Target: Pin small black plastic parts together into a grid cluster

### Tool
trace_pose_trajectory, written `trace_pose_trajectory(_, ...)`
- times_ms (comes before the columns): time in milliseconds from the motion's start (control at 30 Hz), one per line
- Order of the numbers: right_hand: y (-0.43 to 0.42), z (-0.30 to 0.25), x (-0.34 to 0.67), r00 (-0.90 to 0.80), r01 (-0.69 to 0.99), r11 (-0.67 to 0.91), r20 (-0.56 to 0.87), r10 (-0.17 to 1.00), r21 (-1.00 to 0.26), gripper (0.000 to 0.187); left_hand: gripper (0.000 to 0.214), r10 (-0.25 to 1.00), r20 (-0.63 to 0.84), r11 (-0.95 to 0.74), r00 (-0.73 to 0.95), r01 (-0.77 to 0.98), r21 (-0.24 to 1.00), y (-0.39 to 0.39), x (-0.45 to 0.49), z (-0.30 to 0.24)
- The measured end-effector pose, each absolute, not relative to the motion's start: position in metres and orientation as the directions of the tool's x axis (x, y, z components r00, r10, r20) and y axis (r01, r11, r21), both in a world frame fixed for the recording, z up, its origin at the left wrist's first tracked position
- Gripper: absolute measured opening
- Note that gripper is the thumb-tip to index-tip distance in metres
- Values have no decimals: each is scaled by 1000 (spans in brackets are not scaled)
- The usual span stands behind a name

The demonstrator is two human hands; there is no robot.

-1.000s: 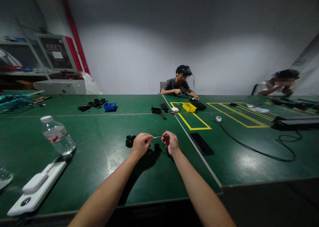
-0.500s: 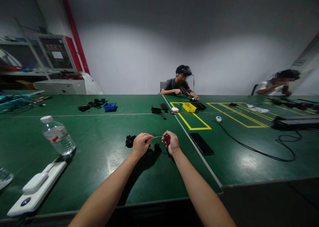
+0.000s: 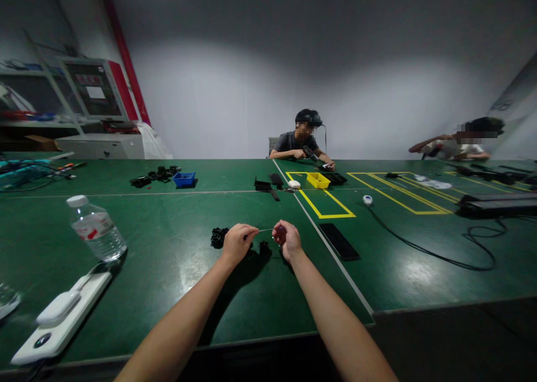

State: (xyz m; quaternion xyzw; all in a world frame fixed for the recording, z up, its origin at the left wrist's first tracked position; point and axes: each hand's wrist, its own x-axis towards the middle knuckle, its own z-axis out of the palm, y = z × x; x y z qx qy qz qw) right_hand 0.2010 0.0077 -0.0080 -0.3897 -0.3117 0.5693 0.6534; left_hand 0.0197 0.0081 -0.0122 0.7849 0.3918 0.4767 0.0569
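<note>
Above the green table, my left hand (image 3: 238, 242) is closed, its thumb and forefinger pinching a thin, pale, straight strand (image 3: 265, 230). I cannot tell whether it is a wire or a slim rod. The strand runs across to my right hand (image 3: 287, 240), whose curled fingers close at its other end. What lies inside the right palm is hidden. A cluster of small black parts (image 3: 218, 237) sits just left of my left hand, partly covered by it. Another small black part (image 3: 264, 248) rests on the table below the gap between my hands.
A black phone (image 3: 339, 241) lies to the right. On the left are a water bottle (image 3: 97, 229) and a white power strip (image 3: 62, 320). Farther back stand a blue bin (image 3: 184, 180) and a yellow bin (image 3: 318, 180). Two people sit across the table.
My hands and the strand stay almost still. At the far right, a person has raised a bent arm out to the side.
</note>
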Motion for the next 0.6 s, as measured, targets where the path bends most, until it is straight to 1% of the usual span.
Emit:
trace_pose_trajectory(167,6,-7,199,96,-505,21,-32,995,-863,25,12,682,693,-684,233,537,493,9,21,-14)
trace_pose_trajectory(333,4,-5,198,54,-497,36,10,999,-867,21,10,738,661,-631,135,486,605,11,21,-14)
trace_pose_trajectory(467,3,-6,198,14,-485,38,36,999,-873,22,15,793,605,-565,68,453,689,13,20,-13)
trace_pose_trajectory(600,3,-6,198,9,-496,38,39,999,-867,26,20,810,585,-542,39,428,723,15,19,-14)
